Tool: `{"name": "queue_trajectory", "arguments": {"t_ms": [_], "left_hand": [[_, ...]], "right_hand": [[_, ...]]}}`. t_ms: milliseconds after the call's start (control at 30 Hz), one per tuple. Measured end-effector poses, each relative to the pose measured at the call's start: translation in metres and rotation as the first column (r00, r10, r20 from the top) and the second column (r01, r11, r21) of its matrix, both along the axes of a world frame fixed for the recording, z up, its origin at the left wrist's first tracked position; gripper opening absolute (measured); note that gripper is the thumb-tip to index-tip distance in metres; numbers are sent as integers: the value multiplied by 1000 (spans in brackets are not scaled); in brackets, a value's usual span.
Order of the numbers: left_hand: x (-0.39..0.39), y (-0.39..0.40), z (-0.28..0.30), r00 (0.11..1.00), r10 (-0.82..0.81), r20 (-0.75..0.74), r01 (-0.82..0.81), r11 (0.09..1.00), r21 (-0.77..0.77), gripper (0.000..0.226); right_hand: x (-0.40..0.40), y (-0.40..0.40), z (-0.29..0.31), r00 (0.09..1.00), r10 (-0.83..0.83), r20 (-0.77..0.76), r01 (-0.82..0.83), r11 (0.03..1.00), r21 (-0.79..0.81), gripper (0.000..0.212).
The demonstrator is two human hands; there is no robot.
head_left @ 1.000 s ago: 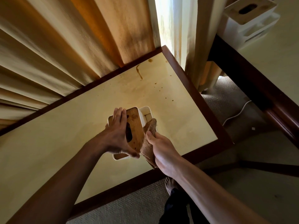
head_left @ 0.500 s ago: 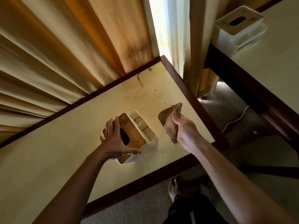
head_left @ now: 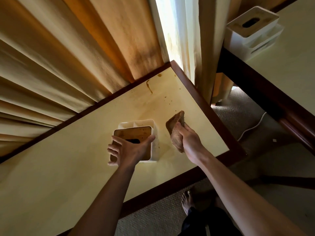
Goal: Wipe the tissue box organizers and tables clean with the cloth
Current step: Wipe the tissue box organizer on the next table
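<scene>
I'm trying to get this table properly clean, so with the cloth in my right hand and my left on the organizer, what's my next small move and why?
Probably lower the cloth onto the table and wipe toward the far corner. The right hand holds it just beside the organizer, which the left hand steadies, and a brown streak and specks show there.

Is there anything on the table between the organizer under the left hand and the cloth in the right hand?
No object: in the head view only bare tabletop, faintly brown-stained, separates the organizer from the cloth held by the right hand.
</scene>
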State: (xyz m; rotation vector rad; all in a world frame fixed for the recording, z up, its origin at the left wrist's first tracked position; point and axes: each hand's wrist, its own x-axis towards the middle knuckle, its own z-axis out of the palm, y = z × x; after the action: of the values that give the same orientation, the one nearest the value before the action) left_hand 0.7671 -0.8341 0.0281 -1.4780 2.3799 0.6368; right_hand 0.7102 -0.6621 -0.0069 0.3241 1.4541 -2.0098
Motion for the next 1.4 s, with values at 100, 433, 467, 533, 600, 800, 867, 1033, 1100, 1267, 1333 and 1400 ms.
{"name": "queue_trajectory", "arguments": {"t_ms": [100,433,467,533,600,800,867,1033,1100,1267,1333,1400], "left_hand": [[-6,11,3,990,137,18,-137,989,55,163],[-4,-22,17,848,-530,-21,530,844,80,159],[-6,-29,21,778,-626,45,617,776,131,162],[-13,-42,27,654,-730,200,699,684,208,164],[-21,-48,30,562,-766,312,739,634,228,163],[-27,-59,17,541,-789,291,744,611,270,160],[-25,-60,13,544,-792,279,760,605,237,158],[-23,-63,5,542,-796,269,785,594,176,156],[-23,-64,3,536,-802,263,793,585,168,157],[-21,-66,0,547,-802,242,795,587,149,157],[-20,-67,0,549,-801,237,795,589,149,156],[-20,-67,0,552,-801,230,794,590,146,156]], "right_hand": [[-1,3,-5,997,-17,75,21,998,-51,33],[11,15,-13,971,15,239,88,906,-414,53],[13,15,-13,969,33,247,81,896,-437,50],[18,13,-13,966,73,249,54,881,-470,45],[24,9,-13,963,112,246,22,875,-483,44],[41,-20,-24,940,337,46,-289,864,-412,50],[44,-32,-27,931,366,6,-344,880,-329,52],[39,-52,-34,960,278,28,-266,939,-216,44],[33,-59,-33,971,238,38,-225,951,-213,42],[26,-77,-36,974,204,100,-187,970,-157,62],[21,-80,-36,972,175,155,-155,979,-133,59],[13,-82,-33,966,164,199,-143,983,-118,55]]}}
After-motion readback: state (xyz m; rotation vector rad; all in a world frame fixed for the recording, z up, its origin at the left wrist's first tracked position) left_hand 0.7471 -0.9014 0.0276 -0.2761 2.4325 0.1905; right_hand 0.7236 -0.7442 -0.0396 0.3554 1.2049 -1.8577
